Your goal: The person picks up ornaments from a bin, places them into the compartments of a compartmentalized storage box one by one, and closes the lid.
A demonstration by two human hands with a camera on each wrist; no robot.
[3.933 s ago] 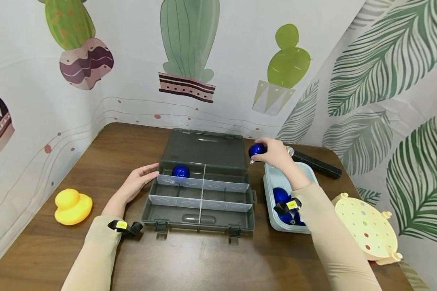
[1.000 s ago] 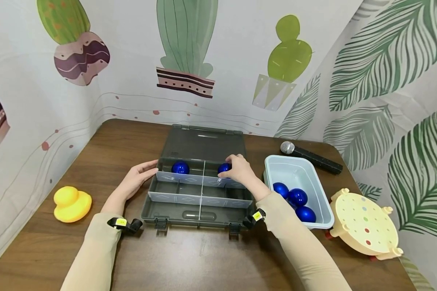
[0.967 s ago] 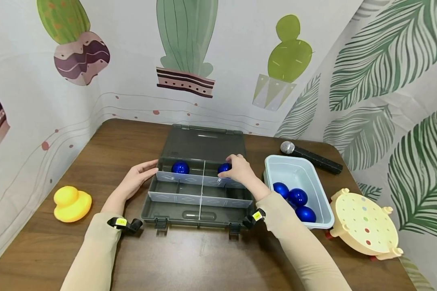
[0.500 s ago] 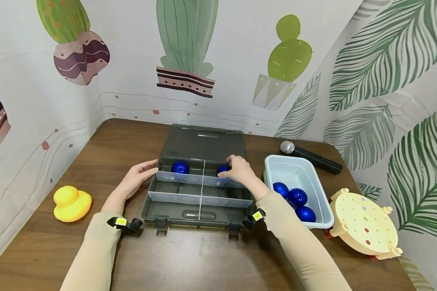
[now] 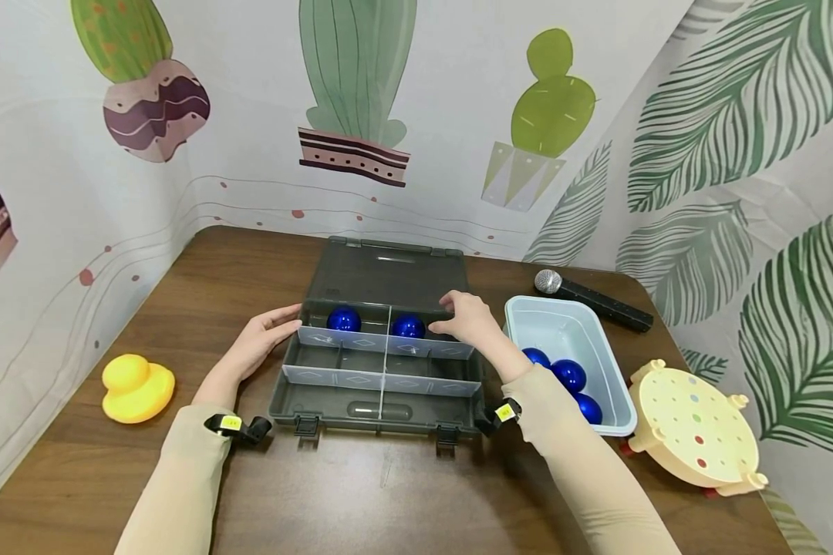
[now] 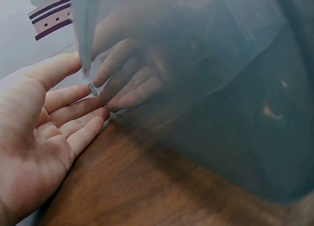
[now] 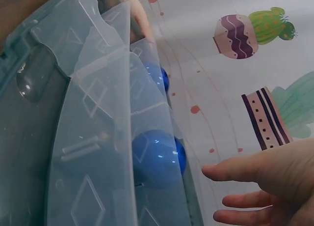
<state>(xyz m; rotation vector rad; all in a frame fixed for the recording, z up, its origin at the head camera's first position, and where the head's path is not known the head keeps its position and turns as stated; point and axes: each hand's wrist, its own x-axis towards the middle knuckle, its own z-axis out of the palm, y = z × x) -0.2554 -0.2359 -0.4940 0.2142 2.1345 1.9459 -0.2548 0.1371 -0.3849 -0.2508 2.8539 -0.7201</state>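
Note:
A dark translucent compartment box (image 5: 326, 405) lies on the table with its lid (image 5: 389, 277) folded back. Its back row holds two shiny blue baubles: one bauble (image 5: 344, 318) left of the central divider, another bauble (image 5: 408, 326) just right of it. My right hand (image 5: 468, 320) hovers at the box's back right, thumb and fingers spread. In the right wrist view a gap separates the thumb from the nearer bauble (image 7: 157, 157), seen through a clear divider. My left hand (image 5: 260, 343) touches the box's left side with extended fingers, as the left wrist view also shows.
Right of the box stands a light blue bin (image 5: 562, 324) holding several blue baubles (image 5: 568, 375), partly behind my right sleeve. A microphone (image 5: 597, 304) lies behind it. A cream round stool-like toy (image 5: 701, 428) is at far right, a yellow rubber duck (image 5: 137, 389) at left.
My right hand carried a bauble from beside the bin into the back right compartment, let go of it and drew back right. The bauble now sits further left, by the divider. My left hand stayed.

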